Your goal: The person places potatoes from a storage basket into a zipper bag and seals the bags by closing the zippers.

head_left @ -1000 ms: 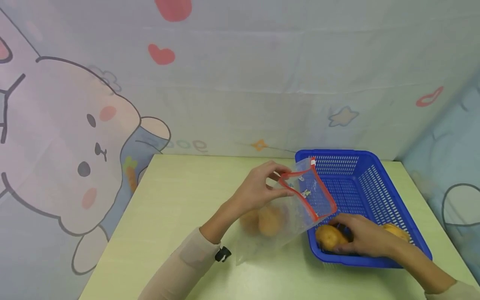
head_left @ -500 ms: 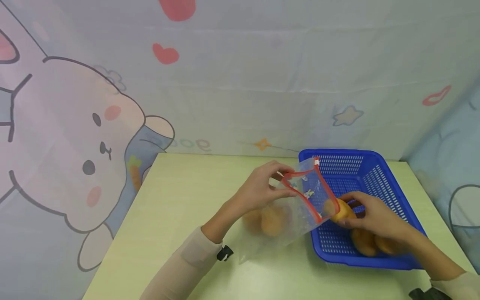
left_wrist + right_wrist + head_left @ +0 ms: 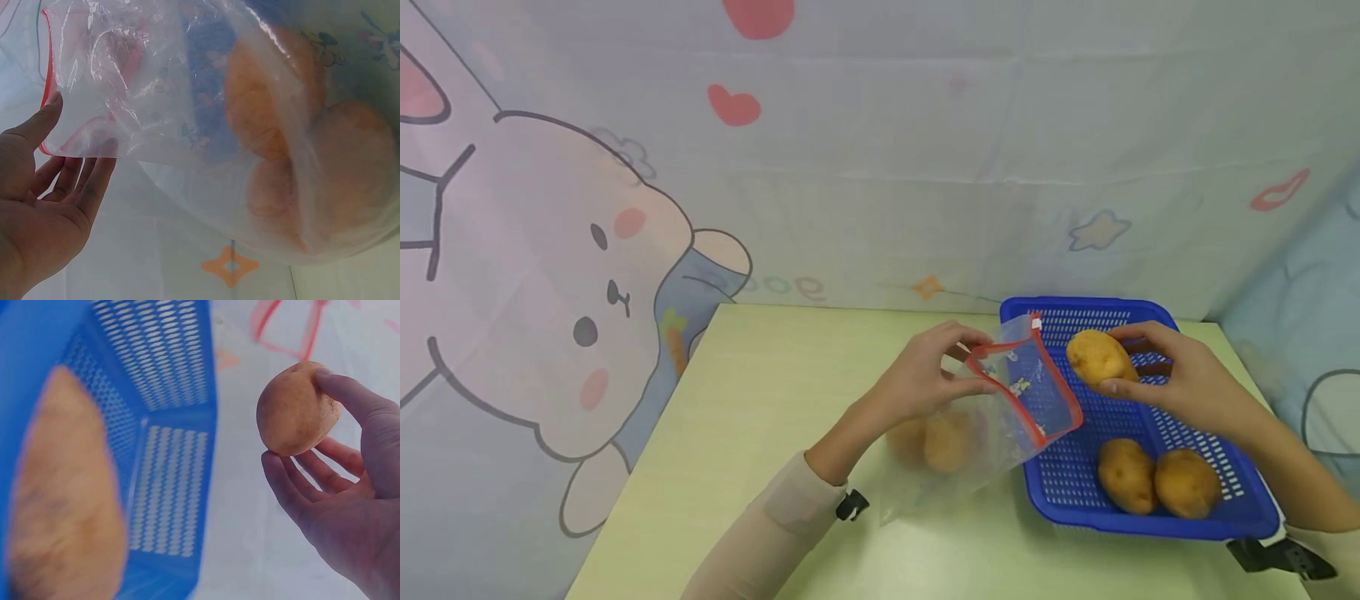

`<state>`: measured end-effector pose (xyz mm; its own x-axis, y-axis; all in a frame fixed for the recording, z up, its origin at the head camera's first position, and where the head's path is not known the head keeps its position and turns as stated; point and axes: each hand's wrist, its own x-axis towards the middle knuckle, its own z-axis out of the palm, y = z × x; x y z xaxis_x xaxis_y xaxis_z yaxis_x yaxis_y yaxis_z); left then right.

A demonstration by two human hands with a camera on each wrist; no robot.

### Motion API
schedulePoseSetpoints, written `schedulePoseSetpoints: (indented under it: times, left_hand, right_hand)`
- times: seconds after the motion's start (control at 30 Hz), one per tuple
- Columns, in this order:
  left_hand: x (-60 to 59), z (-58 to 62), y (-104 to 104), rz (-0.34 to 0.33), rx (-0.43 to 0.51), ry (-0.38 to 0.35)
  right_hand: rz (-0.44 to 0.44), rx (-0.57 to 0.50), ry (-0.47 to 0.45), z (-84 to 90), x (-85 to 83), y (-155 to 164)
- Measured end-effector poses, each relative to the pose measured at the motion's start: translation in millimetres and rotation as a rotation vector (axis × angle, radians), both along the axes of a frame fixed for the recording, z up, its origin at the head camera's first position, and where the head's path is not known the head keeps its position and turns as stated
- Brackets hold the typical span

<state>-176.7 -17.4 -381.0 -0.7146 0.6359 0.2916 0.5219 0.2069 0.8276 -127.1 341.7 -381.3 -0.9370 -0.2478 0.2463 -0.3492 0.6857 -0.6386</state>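
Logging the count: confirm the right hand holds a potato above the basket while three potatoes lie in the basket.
Wrong count: the head view shows two potatoes lying in the basket. The right hand does hold a potato above it.

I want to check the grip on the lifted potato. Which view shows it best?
The right wrist view: the potato fills the frame close up, pinched between thumb and fingertips of the right hand. The head view shows it smaller, held above the blue basket. The left wrist view shows only the bag and the potatoes inside it.
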Motion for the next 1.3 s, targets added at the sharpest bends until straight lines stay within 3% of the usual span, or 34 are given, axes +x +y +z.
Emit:
schedulePoseSetpoints:
  times: [0.27,0.47,1.3]
  left_hand:
    - [-0.5,-0.3,-1.6,0.013,0.003,0.005]
    - [-0.3,0.1,-2.1,0.012,0.017,-0.011]
    - [-2.9,-0.2,2.0,0.001,0.011,0.000]
  right_hand:
    - [0.161,-0.022,0.080,27.6,8.1,-33.7]
    - [0.244,0.000,0.122,33.1,10.1,-53.2]
    - [0.264,0.066,0.146,15.7,5.2,-67.9]
